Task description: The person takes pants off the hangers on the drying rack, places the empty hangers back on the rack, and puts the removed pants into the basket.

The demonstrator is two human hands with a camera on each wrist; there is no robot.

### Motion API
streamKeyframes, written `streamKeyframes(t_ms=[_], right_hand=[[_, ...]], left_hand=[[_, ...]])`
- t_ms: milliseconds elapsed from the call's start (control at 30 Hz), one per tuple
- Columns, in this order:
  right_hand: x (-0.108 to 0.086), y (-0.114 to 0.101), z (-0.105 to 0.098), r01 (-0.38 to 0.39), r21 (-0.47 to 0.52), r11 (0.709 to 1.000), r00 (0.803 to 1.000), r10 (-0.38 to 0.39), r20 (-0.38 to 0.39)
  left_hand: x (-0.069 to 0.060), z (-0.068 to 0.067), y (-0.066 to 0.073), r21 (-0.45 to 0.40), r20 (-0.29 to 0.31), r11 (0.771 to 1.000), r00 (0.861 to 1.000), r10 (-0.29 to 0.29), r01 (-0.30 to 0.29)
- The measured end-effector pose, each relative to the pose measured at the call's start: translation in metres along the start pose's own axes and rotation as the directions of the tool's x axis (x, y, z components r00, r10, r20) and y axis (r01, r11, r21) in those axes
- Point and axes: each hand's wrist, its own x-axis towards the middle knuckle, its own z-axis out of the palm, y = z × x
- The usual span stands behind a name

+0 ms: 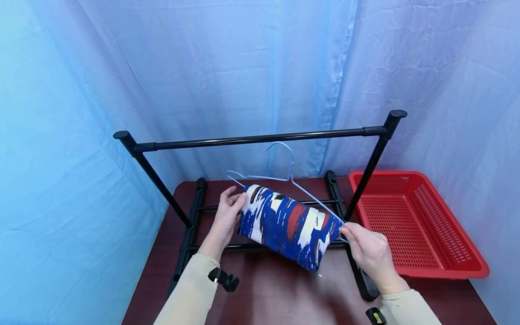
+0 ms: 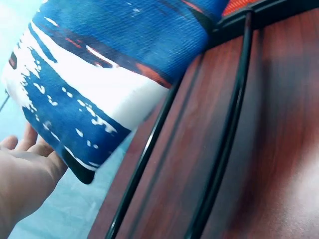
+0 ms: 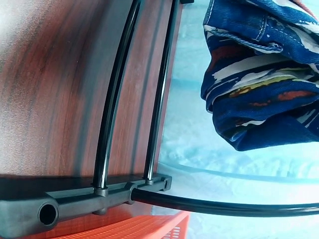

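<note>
A blue cloth with white and red patches hangs tilted, lower at its right, on a light-blue wire hanger whose hook rises just below the rack's top bar. My right hand pinches the cloth's right corner together with the hanger's right end. At the cloth's left edge is my left hand, thumb against the fabric, fingers bent. The left wrist view shows the left hand beside the cloth. In the right wrist view the bunched cloth fills the upper right; the right hand is out of that view.
A black rack with two uprights and floor bars stands on the dark red table. To the right lies a red plastic basket, its inside bare. Light-blue curtains surround the table at the back and sides.
</note>
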Motion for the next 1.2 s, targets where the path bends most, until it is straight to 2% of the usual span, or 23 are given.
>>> streamKeyframes(t_ms=[300, 467, 667, 833, 1000, 1200], right_hand=[[0.0, -0.001, -0.003, -0.009, 0.01, 1.0, 1.0, 0.009, 0.013], [0.0, 0.001, -0.005, -0.011, 0.007, 1.0, 1.0, 0.01, 0.021], [-0.002, 0.002, -0.004, 0.011, 0.005, 1.0, 1.0, -0.011, -0.026], [-0.004, 0.005, -0.003, 0.009, 0.003, 1.0, 0.999, -0.009, -0.043], [-0.005, 0.006, -0.003, 0.01, 0.006, 1.0, 0.998, -0.009, -0.055], [-0.006, 0.006, -0.003, 0.003, 0.008, 1.0, 0.998, -0.003, -0.058]], left_hand=[[-0.004, -0.001, -0.01, 0.057, 0.108, 0.995, 0.99, -0.09, 0.084], [-0.004, -0.001, -0.011, 0.093, 0.177, 0.986, 0.973, -0.151, 0.136], [-0.003, -0.005, -0.016, 0.094, 0.256, 0.984, 0.952, -0.17, 0.15], [-0.002, -0.007, -0.019, 0.083, 0.291, 0.984, 0.94, -0.177, 0.16], [-0.002, -0.006, -0.018, 0.115, 0.301, 0.977, 0.931, -0.208, 0.181], [-0.003, -0.005, -0.016, 0.135, 0.334, 0.966, 0.908, -0.254, 0.221]])
